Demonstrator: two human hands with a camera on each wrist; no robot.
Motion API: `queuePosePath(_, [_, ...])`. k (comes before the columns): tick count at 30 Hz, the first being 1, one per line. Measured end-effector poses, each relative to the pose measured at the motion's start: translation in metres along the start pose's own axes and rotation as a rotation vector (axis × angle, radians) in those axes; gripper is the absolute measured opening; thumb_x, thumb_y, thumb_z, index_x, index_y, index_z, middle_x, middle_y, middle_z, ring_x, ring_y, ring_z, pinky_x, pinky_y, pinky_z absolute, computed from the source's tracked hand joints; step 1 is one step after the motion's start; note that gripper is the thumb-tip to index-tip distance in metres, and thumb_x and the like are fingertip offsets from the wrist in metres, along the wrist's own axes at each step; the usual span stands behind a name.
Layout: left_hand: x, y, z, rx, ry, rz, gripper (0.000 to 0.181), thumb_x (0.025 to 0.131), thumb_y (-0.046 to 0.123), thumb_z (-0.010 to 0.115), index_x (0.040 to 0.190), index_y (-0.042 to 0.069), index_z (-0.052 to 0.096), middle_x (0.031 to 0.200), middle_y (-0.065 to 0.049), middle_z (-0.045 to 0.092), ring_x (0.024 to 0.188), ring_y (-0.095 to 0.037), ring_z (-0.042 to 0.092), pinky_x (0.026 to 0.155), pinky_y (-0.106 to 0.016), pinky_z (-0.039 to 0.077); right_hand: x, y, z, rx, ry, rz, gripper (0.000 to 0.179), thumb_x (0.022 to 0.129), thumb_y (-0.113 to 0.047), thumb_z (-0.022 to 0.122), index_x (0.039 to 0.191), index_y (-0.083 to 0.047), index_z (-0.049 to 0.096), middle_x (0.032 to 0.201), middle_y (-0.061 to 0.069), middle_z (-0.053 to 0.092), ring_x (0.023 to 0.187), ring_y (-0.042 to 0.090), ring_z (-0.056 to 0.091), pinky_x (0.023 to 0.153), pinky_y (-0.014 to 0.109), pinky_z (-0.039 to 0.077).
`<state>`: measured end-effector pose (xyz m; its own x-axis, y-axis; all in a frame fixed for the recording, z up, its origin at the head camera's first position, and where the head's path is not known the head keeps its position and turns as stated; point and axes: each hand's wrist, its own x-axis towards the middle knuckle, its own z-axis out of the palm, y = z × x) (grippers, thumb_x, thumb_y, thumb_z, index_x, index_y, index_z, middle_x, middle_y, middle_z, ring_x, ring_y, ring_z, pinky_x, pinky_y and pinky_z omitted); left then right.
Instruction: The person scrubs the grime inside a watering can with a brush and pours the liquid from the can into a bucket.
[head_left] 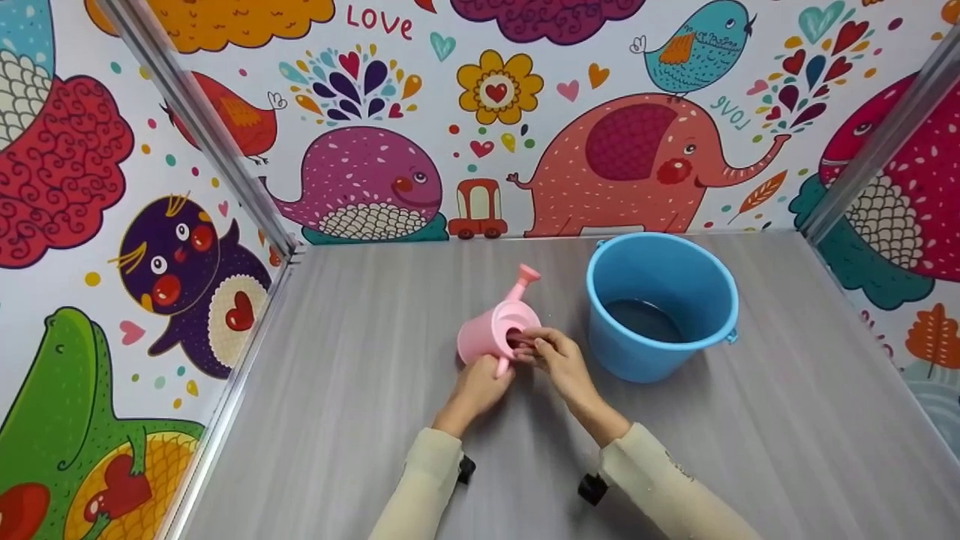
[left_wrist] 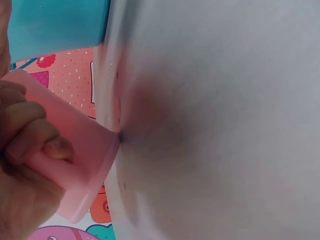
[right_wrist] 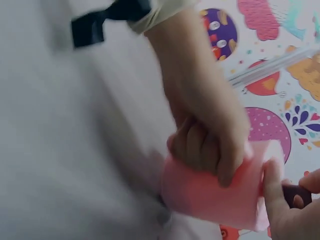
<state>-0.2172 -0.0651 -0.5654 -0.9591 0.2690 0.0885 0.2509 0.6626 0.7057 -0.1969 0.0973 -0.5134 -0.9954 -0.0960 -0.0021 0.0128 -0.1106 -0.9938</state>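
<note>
A pink watering can [head_left: 480, 335] is tilted over the table, its spout pointing away and its opening toward the right. My left hand [head_left: 480, 386] grips the can's handle, fingers curled round it in the left wrist view. The can's lower edge is close to the table there. At the can's opening is my right hand [head_left: 559, 364], its fingertips reaching into the mouth. In the right wrist view a small dark maroon object [right_wrist: 295, 192] shows between the right fingers, partly covered by them; I cannot tell what it is.
A blue bucket [head_left: 652, 360] stands on the grey table [head_left: 360, 337] to the right of the can, close to my right hand. Walls with colourful cartoon prints [head_left: 495, 90] and metal corner posts [head_left: 217, 142] enclose the table at the back and sides.
</note>
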Motion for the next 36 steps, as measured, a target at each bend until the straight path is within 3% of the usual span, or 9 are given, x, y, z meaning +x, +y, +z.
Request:
queuePosePath(2, [0.001, -0.001, 0.000, -0.012, 0.006, 0.001, 0.034, 0.093, 0.016, 0.059, 0.063, 0.017, 0.041, 0.058, 0.009, 0.033, 0.051, -0.006, 0.033, 0.050, -0.021, 0.027, -0.004, -0.005, -0.003, 0.074, 0.000, 0.042, 0.029, 0.104, 0.000, 0.038, 0.124, 0.015, 0.051, 0.119, 0.031, 0.063, 0.096, 0.017, 0.071, 0.088, 0.027, 0.056])
queuePosePath(8, [0.002, -0.003, 0.001, -0.029, 0.024, 0.024, 0.038, 0.094, 0.017, 0.059, 0.062, 0.018, 0.038, 0.056, 0.010, 0.031, 0.050, -0.006, 0.032, 0.051, -0.021, 0.027, -0.009, -0.017, -0.011, 0.124, -0.021, 0.094, 0.031, 0.105, -0.003, 0.036, 0.125, 0.015, 0.051, 0.117, 0.024, 0.066, 0.100, 0.017, 0.070, 0.091, 0.027, 0.055])
queuePosePath(15, [0.002, -0.003, 0.004, -0.030, 0.021, 0.022, 0.038, 0.092, 0.015, 0.059, 0.061, 0.018, 0.037, 0.057, 0.010, 0.030, 0.050, -0.005, 0.031, 0.049, -0.021, 0.025, -0.001, -0.017, -0.005, 0.109, -0.029, 0.072, 0.029, 0.103, 0.000, 0.037, 0.123, 0.016, 0.051, 0.118, 0.028, 0.064, 0.097, 0.016, 0.071, 0.091, 0.027, 0.055])
queuePosePath(19, [0.001, -0.001, 0.003, 0.011, 0.008, 0.019, 0.037, 0.090, 0.014, 0.061, 0.062, 0.017, 0.037, 0.059, 0.009, 0.031, 0.052, -0.007, 0.031, 0.050, -0.022, 0.025, 0.009, -0.014, 0.001, 0.019, -0.064, 0.066, 0.026, 0.102, 0.002, 0.038, 0.119, 0.015, 0.052, 0.117, 0.031, 0.061, 0.093, 0.014, 0.069, 0.089, 0.026, 0.056])
queuePosePath(23, [-0.001, -0.001, 0.003, 0.016, -0.004, -0.003, 0.035, 0.088, 0.014, 0.062, 0.063, 0.016, 0.038, 0.059, 0.008, 0.033, 0.053, -0.008, 0.033, 0.051, -0.023, 0.026, 0.019, -0.011, 0.007, -0.120, -0.079, 0.009, 0.018, 0.099, 0.003, 0.041, 0.113, 0.011, 0.050, 0.107, 0.029, 0.062, 0.086, 0.017, 0.068, 0.083, 0.030, 0.058])
queuePosePath(30, [-0.002, -0.003, 0.004, -0.045, -0.013, -0.024, 0.034, 0.089, 0.012, 0.060, 0.063, 0.017, 0.040, 0.058, 0.008, 0.034, 0.052, -0.007, 0.035, 0.051, -0.022, 0.028, 0.022, -0.016, 0.003, -0.503, -0.064, -0.082, 0.022, 0.091, -0.004, 0.053, 0.112, 0.000, 0.058, 0.097, 0.018, 0.069, 0.083, 0.021, 0.064, 0.073, 0.029, 0.053])
queuePosePath(33, [-0.002, -0.004, 0.003, -0.038, -0.009, -0.020, 0.035, 0.089, 0.013, 0.060, 0.062, 0.018, 0.038, 0.057, 0.009, 0.033, 0.052, -0.007, 0.034, 0.050, -0.021, 0.027, 0.023, -0.024, -0.002, -0.547, -0.127, -0.052, 0.020, 0.092, -0.006, 0.055, 0.109, 0.001, 0.062, 0.102, 0.018, 0.070, 0.084, 0.022, 0.065, 0.074, 0.031, 0.053])
queuePosePath(36, [-0.001, -0.004, 0.002, -0.033, -0.010, -0.012, 0.036, 0.089, 0.014, 0.059, 0.061, 0.019, 0.037, 0.057, 0.010, 0.032, 0.052, -0.006, 0.032, 0.049, -0.021, 0.025, 0.024, -0.032, -0.009, -0.526, -0.204, -0.018, 0.022, 0.092, -0.004, 0.053, 0.110, 0.004, 0.063, 0.106, 0.021, 0.071, 0.090, 0.027, 0.068, 0.080, 0.036, 0.057])
